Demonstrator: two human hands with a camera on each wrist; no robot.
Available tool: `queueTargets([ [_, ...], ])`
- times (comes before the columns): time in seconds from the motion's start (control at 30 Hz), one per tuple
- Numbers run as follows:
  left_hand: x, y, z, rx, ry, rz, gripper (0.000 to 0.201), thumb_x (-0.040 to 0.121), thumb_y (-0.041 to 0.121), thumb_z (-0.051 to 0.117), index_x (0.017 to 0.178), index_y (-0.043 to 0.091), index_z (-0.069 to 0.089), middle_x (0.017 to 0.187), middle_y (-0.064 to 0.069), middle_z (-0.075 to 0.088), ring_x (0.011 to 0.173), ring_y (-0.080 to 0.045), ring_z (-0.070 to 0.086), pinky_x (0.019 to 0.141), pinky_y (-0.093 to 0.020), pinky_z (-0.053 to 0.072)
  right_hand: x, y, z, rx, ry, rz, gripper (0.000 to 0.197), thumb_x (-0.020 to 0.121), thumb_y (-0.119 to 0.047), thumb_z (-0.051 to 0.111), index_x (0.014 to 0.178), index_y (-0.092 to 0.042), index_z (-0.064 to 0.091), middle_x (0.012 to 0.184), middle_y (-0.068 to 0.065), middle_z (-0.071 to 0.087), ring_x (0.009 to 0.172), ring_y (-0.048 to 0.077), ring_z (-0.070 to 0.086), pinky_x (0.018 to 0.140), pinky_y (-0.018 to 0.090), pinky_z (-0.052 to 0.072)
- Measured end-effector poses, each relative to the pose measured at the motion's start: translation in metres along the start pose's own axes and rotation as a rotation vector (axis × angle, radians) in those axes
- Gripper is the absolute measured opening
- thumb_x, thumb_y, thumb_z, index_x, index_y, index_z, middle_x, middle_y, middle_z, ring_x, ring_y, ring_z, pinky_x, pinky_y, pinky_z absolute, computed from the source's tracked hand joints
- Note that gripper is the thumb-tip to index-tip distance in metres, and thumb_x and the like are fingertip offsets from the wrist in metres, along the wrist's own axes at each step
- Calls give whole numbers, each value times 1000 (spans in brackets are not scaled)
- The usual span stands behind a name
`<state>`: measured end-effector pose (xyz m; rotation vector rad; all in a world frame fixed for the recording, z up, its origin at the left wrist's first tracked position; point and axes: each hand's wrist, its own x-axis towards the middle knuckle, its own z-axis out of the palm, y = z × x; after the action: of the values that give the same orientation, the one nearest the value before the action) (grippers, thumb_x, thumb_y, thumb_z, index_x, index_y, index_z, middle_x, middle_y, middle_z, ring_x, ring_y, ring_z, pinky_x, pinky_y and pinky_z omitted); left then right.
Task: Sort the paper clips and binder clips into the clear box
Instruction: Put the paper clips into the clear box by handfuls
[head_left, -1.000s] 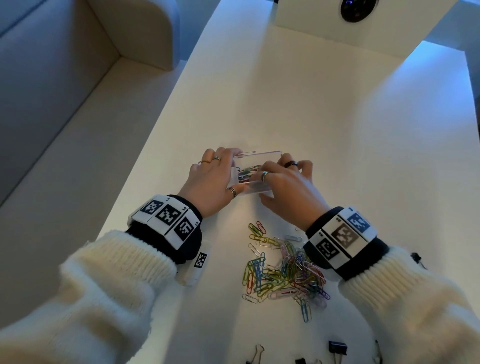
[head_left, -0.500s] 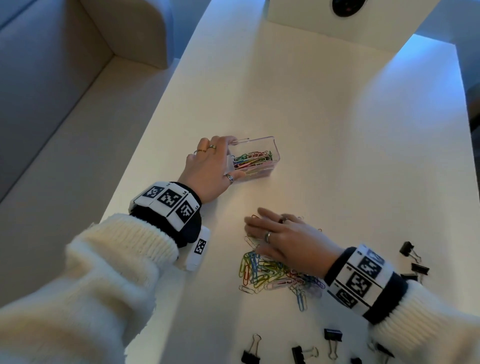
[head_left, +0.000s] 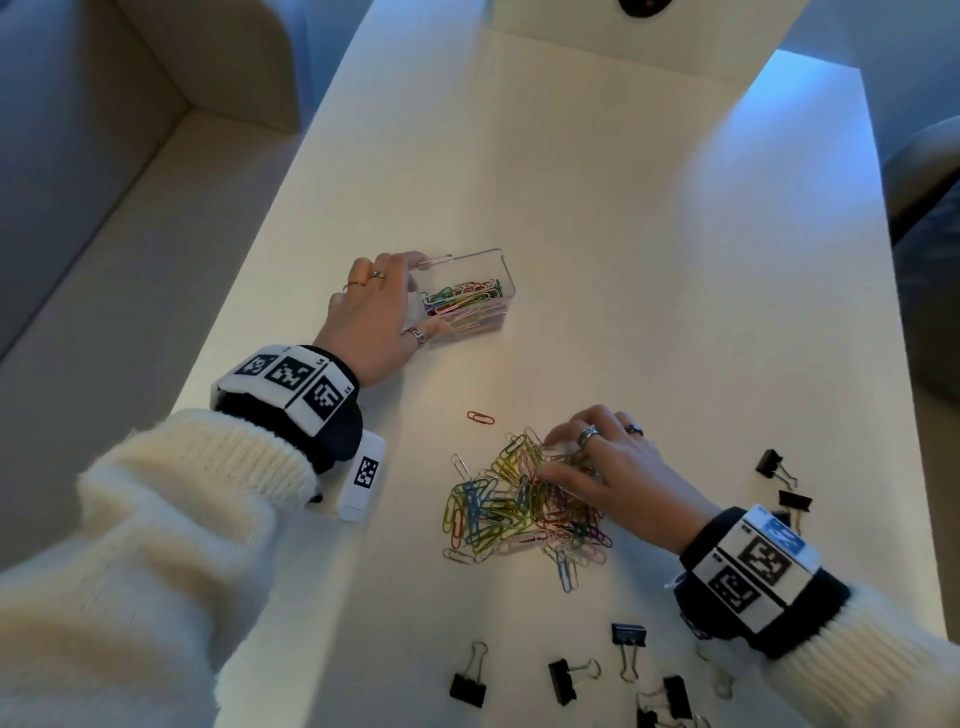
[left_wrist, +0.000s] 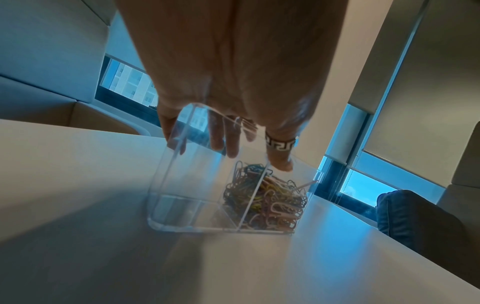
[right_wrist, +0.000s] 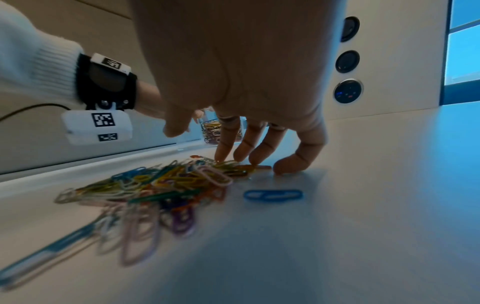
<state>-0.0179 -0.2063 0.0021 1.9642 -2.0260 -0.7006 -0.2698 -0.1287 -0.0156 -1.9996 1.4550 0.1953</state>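
Observation:
The clear box (head_left: 506, 280) stands on the white table, with coloured paper clips (head_left: 462, 299) in its right part. My left hand (head_left: 405, 299) grips its left end, thumb on the near wall and fingers over the far rim. In the left wrist view the box (left_wrist: 182, 185) has dividers, and the compartment nearest my palm is bare. My right hand (head_left: 558, 453) is on the far edge of the loose paper clip pile (head_left: 509, 504), fingertips (right_wrist: 226, 152) touching clips and thumb lifted off them. Black binder clips (head_left: 566, 675) lie near the front edge, with others (head_left: 769, 462) to the right.
One red paper clip (head_left: 480, 418) lies apart between box and pile, and a blue one (right_wrist: 272, 195) lies just right of the pile. The table's left edge (head_left: 270, 249) drops to a sofa. A white panel with round sockets (right_wrist: 346, 91) closes the far end.
My right hand has left the box and come back toward me onto the paper clip pile. My left hand has kept its hold on the box.

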Motion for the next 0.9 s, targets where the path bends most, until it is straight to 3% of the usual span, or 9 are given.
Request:
queueTargets([
  [0.17,0,1,1,-3,8,-6,60,86,33,58,136,18,29,127,-5,42,119,-23,31,95,-44,33,-14,-9,14,-58,-49,-23,84,52,-85,37,122,-37,38,119,-11,34,110,10,31,95,37,39],
  [0.23,0,1,1,-3,16,-6,60,86,33,58,136,18,29,127,-5,42,119,-23,31,94,-43,33,-15,-14,19,-37,-8,-15,77,58,-79,47,121,-35,39,117,-10,35,109,11,31,94,35,39],
  [0.33,0,1,2,-8,25,-8,60,86,33,58,136,18,29,127,-5,43,119,-23,31,94,-43,33,-13,-21,27,7,60,0,58,72,-57,62,119,-29,43,117,-7,36,110,14,34,92,34,42],
  [0.47,1,2,2,0,27,-16,60,86,34,58,137,18,29,127,-5,43,120,-23,31,94,-44,34,-11,-26,35,92,94,-13,35,81,-37,63,111,-24,53,114,-4,42,108,14,42,92,29,43],
  [0.57,1,2,2,3,25,-16,60,86,34,58,136,18,29,127,-4,43,119,-23,31,94,-43,34,-10,-27,36,149,116,-34,23,84,-28,61,105,-19,61,105,-6,47,95,10,47,91,20,40],
  [0.63,0,2,2,1,25,-16,60,86,33,58,136,19,29,127,-4,43,119,-23,31,94,-43,34,-7,-27,33,189,139,-38,18,85,-22,61,101,-15,65,100,-6,51,85,6,47,84,12,37],
  [0.77,1,2,2,4,25,-13,60,86,32,58,137,19,29,127,-4,42,119,-23,31,94,-43,34,1,-25,25,241,133,5,15,84,-16,62,97,-9,67,99,-1,61,82,5,49,70,-4,31],
  [0.83,1,3,2,12,23,-11,60,86,33,58,137,19,28,128,-4,42,120,-23,31,94,-43,34,5,-24,19,275,146,27,15,83,-17,64,96,-11,67,96,-2,63,81,6,53,70,-3,35],
  [0.9,1,3,2,21,19,-9,61,86,34,57,137,18,27,129,-5,42,121,-23,31,94,-43,34,9,-26,6,334,173,40,12,82,-18,65,94,-15,68,91,-6,64,77,4,57,74,5,45],
])
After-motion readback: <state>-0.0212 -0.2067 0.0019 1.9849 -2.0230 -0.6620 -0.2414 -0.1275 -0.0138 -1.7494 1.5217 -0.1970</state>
